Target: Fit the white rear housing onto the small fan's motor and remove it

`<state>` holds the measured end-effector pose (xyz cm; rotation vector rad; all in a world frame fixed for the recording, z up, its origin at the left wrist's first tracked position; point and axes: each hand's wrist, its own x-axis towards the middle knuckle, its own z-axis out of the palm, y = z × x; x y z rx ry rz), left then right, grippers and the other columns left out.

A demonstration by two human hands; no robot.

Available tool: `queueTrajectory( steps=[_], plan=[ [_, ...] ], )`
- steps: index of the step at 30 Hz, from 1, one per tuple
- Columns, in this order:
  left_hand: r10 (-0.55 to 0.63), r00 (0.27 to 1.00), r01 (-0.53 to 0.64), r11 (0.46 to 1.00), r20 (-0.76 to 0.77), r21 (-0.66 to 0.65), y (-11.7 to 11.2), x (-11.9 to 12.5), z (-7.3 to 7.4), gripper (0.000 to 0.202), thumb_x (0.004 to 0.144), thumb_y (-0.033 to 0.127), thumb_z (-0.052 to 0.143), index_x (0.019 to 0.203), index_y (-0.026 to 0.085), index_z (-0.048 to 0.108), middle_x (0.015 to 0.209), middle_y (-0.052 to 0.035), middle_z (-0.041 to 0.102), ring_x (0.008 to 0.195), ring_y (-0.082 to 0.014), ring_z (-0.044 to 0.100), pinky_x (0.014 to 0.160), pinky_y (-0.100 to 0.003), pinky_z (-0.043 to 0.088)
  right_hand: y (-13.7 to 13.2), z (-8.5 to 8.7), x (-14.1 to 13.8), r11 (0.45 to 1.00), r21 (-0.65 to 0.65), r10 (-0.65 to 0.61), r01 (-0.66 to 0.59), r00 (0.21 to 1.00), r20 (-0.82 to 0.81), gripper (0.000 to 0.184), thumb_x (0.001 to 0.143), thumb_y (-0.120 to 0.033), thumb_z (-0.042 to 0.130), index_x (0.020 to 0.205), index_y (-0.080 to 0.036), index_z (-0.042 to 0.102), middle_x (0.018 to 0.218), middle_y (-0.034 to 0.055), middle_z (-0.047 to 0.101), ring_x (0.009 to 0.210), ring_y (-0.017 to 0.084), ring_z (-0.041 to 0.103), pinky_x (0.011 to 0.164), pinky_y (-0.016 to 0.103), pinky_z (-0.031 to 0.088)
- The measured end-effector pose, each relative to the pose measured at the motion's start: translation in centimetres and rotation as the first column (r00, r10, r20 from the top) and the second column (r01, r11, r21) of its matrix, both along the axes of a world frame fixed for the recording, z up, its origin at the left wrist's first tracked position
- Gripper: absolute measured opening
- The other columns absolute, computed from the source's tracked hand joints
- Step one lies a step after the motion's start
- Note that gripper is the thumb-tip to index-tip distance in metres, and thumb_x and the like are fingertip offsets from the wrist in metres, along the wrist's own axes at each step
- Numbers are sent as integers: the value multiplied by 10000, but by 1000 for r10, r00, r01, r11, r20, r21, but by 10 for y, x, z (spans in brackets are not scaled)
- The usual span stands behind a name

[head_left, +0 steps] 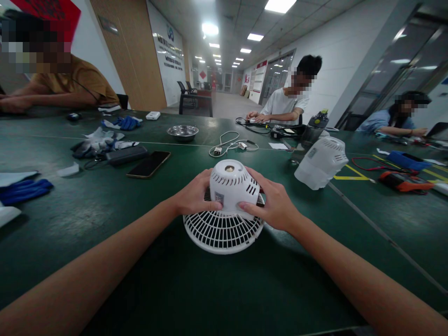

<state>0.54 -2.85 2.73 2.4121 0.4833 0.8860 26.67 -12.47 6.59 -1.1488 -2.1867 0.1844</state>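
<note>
- White fan housing (231,190) sits between our two palms in the head view, with a round grille (224,233) beneath it, over the green table (224,291).
- Our forearms reach forward and inward, thumbs pointing toward each other across the housing's near face.
- Our left hand (196,192) and right hand (276,200) curve part-open, clasping its opposite sides.
</note>
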Motion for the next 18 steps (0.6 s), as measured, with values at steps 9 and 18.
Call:
queueTrajectory(
  steps=[9, 18],
  plan=[
    [28, 1000, -27, 998, -13, 59, -3, 3, 3, 577, 777, 580, 775, 1217, 219, 684, 1266, -127, 648, 1211, -365, 564, 1050, -598, 438, 3, -5, 2, 999, -26, 22, -23, 999, -29, 904, 808, -483, 790, 1560, -247, 348, 1510, 136, 542, 1325, 352, 567, 1107, 607, 468],
    [141, 980, -121, 982, -137, 144, -10, 4, 11, 681, 764, 632, 774, 1287, 213, 656, 1341, -140, 606, 1246, -364, 537, 1062, -592, 428, 8, -17, 9, 998, 61, 22, -21, 1000, -15, 917, 817, -480, 785, 1578, -262, 320, 1527, 140, 529, 1342, 358, 563, 1110, 629, 465]
  ],
)
